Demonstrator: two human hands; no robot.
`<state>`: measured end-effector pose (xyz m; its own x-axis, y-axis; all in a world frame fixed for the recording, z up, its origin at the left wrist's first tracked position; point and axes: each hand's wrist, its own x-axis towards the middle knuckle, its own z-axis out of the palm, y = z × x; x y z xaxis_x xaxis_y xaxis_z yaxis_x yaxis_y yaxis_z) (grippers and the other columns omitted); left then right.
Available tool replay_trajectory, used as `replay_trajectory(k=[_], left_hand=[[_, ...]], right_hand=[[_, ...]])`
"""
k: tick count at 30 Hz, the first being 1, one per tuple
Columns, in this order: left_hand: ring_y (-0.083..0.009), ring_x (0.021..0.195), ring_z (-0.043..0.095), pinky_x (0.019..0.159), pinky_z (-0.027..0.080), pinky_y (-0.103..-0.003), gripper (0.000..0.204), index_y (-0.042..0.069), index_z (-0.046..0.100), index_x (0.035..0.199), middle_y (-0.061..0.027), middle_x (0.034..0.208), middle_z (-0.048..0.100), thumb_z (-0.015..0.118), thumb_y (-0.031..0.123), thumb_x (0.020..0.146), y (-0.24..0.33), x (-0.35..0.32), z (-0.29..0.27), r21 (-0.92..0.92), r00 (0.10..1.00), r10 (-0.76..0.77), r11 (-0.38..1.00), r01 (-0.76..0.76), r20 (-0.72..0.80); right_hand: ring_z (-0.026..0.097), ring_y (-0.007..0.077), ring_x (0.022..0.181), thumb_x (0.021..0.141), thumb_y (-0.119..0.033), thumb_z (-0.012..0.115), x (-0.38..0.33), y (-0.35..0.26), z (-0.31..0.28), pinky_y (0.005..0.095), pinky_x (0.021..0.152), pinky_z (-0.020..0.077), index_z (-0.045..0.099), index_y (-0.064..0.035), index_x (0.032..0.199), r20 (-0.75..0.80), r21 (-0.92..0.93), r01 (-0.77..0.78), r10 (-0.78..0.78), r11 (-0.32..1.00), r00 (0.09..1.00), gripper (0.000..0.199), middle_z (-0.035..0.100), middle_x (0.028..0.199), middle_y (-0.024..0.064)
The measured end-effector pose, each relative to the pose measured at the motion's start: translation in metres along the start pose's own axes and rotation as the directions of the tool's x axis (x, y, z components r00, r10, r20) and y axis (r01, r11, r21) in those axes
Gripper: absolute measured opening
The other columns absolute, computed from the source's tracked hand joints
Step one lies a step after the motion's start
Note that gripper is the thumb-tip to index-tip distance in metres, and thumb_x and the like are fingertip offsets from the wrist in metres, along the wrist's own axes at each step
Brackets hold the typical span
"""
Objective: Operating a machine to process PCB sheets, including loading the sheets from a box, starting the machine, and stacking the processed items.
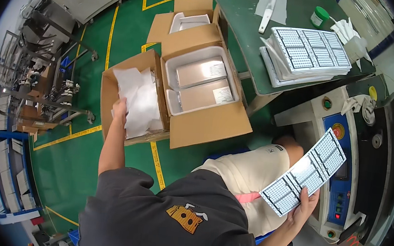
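Note:
My right hand (305,206) grips the lower edge of a long white circuit board panel (303,173), printed with rows of small marks and black lines. The panel is held tilted over my lap, beside the machine. Out to the left, my left hand (120,109) is at the near-left edge of a crumpled white sheet (138,99), in an open cardboard box (109,96). Its fingers look closed on the sheet's edge and are partly hidden. What lies beneath the sheet is covered.
Another open carton (210,128) holds a white tray with wrapped brown packs (201,73). On the green table (243,37) lie a stack of panels (310,53), a white-handled scraper (267,17) and a green-lidded jar (318,16). A machine with a blue control panel (340,184) stands at right.

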<state>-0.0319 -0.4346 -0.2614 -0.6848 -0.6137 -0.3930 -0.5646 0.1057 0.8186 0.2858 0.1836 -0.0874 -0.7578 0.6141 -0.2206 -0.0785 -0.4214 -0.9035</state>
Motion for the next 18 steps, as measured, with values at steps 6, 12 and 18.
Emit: replay_trajectory(k=[6,12,18], left_hand=[[-0.0286,0.104,0.059,0.09,0.046,-0.036,0.048,-0.001,0.06,0.114,-0.0171,0.112,0.061,0.061,0.038,0.085,-0.046,0.053,-0.027,0.279,0.983,-0.135,0.946,0.164,-0.123],[-0.033,0.111,0.054,0.095,0.042,-0.04,0.044,-0.002,0.049,0.126,-0.0193,0.125,0.053,0.057,0.026,0.092,0.09,-0.062,0.059,0.493,0.497,0.847,0.519,-0.698,-0.187],[-0.0203,0.102,0.055,0.091,0.042,-0.034,0.041,0.0,0.046,0.127,-0.0125,0.113,0.057,0.045,0.028,0.098,0.149,-0.339,0.173,-0.759,0.059,0.866,0.465,-0.456,0.496]], right_hand=[[0.062,0.0186,0.099,0.089,-0.001,0.057,0.001,-0.002,0.008,0.0301,0.089,0.0482,0.044,0.0056,0.127,0.026,-0.048,0.022,-0.021,0.999,0.999,0.041,0.062,0.113,0.0146],[0.062,0.0197,0.1,0.092,-0.004,0.054,-0.01,-0.005,0.007,0.0296,0.09,0.0479,0.042,0.0058,0.128,-0.027,-0.036,0.047,-0.048,0.998,0.998,0.04,0.061,0.114,0.0144],[0.058,0.0217,0.106,0.093,-0.007,0.049,-0.015,-0.027,0.01,0.0333,0.093,0.0452,0.039,0.0054,0.132,-0.169,0.109,0.222,-0.202,0.969,0.965,0.041,0.057,0.121,0.0156]])
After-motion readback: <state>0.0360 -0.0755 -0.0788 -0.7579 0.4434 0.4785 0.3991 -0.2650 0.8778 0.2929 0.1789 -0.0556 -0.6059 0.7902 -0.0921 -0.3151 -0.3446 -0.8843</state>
